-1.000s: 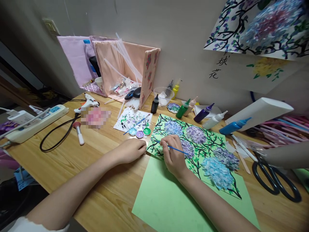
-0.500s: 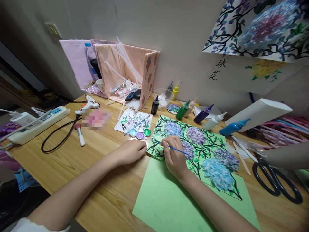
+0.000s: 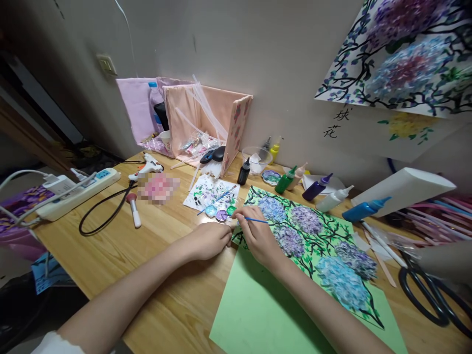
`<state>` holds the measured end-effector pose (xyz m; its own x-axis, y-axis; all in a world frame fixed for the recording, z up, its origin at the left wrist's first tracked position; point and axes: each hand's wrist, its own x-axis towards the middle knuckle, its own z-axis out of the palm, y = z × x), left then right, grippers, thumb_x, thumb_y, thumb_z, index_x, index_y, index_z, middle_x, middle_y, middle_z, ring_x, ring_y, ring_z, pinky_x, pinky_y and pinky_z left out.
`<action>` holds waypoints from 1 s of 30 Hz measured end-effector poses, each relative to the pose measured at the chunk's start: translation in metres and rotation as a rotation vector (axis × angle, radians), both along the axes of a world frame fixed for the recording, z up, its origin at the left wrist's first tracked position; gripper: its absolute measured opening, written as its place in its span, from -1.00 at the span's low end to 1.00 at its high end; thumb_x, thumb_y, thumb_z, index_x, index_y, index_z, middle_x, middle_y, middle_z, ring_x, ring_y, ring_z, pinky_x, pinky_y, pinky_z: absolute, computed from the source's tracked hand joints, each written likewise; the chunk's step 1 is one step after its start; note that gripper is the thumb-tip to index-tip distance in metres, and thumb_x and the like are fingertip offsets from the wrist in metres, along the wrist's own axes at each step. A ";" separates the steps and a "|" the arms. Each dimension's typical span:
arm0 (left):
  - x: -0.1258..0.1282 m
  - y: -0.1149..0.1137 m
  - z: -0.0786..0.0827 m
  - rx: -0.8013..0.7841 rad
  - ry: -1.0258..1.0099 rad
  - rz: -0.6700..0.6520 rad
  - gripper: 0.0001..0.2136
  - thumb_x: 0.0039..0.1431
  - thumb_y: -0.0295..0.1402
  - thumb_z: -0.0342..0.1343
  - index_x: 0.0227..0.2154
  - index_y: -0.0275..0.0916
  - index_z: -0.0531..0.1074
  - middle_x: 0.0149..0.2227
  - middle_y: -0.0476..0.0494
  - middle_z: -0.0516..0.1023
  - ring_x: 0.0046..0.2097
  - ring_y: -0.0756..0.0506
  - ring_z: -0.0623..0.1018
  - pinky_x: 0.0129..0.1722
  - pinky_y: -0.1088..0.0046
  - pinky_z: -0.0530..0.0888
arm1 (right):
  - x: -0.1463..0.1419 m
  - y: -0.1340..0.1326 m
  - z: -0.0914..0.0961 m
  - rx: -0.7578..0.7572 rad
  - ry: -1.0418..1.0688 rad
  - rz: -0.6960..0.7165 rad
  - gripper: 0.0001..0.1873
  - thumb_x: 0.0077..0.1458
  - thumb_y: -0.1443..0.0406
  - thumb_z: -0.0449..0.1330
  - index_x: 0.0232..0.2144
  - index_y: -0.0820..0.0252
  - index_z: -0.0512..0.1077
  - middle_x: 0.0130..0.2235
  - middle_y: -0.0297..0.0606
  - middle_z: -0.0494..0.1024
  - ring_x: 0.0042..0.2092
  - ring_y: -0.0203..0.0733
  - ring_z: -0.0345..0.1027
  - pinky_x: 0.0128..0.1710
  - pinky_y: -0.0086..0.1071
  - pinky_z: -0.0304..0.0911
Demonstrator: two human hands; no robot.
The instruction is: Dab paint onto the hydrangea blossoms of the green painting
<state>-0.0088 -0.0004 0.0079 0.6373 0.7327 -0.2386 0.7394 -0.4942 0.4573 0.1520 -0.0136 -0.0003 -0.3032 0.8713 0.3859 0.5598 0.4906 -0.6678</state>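
A thin blue paintbrush is pinched in my right hand, its tip end by the green well of a small paint palette; my fingers partly hide the tip. The palette has blue, purple and green paint. My left hand rests on the table with fingers together and bent, tips at the left edge of a painting. That painting shows blue and purple blossoms, black branches and green leaves. Underneath it is a light green sheet. Another brush lies across paint-spotted paper.
Paint bottles stand behind the painting: black, green, purple, white and blue. Black-handled scissors lie right. A glue gun, power strip and pink fabric box are to the left and back.
My right hand has moved with the paintbrush from over the painting's left part to the palette's green well. My left hand stays at the painting's edge. The camera view has shifted.
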 end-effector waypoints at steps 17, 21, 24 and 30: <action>0.000 0.000 0.004 -0.101 -0.013 0.045 -0.74 0.18 -0.38 -0.24 -0.47 -0.21 0.35 -0.39 -0.06 0.47 -0.34 -0.05 0.40 -0.37 0.49 0.24 | 0.038 -0.036 -0.022 0.226 -0.015 -0.109 -0.84 0.13 0.45 -0.06 -0.27 0.13 0.21 -0.29 -0.24 0.37 -0.18 -0.15 0.18 -0.20 -0.24 0.14; 0.001 0.001 0.004 -0.107 -0.021 0.055 -0.68 0.22 -0.33 -0.28 -0.48 -0.21 0.36 -0.39 -0.07 0.47 -0.35 -0.05 0.40 -0.40 0.50 0.24 | 0.037 -0.035 -0.027 0.227 -0.016 -0.115 -0.83 0.11 0.46 -0.05 -0.27 0.13 0.21 -0.30 -0.24 0.37 -0.19 -0.15 0.18 -0.22 -0.26 0.15; 0.001 0.001 0.002 -0.102 -0.026 0.046 -0.66 0.24 -0.30 -0.30 -0.47 -0.22 0.36 -0.39 -0.07 0.47 -0.35 -0.05 0.40 -0.39 0.50 0.24 | 0.038 -0.035 -0.028 0.230 -0.013 -0.127 -0.84 0.10 0.46 -0.04 -0.28 0.14 0.22 -0.31 -0.24 0.37 -0.20 -0.16 0.19 -0.22 -0.26 0.16; 0.002 0.002 0.000 -0.101 -0.031 0.047 -0.65 0.25 -0.28 -0.30 -0.46 -0.22 0.36 -0.39 -0.07 0.47 -0.35 -0.04 0.39 -0.40 0.51 0.24 | 0.038 -0.034 -0.028 0.227 -0.022 -0.112 -0.85 0.10 0.46 -0.04 -0.29 0.14 0.22 -0.31 -0.24 0.37 -0.20 -0.16 0.18 -0.21 -0.26 0.15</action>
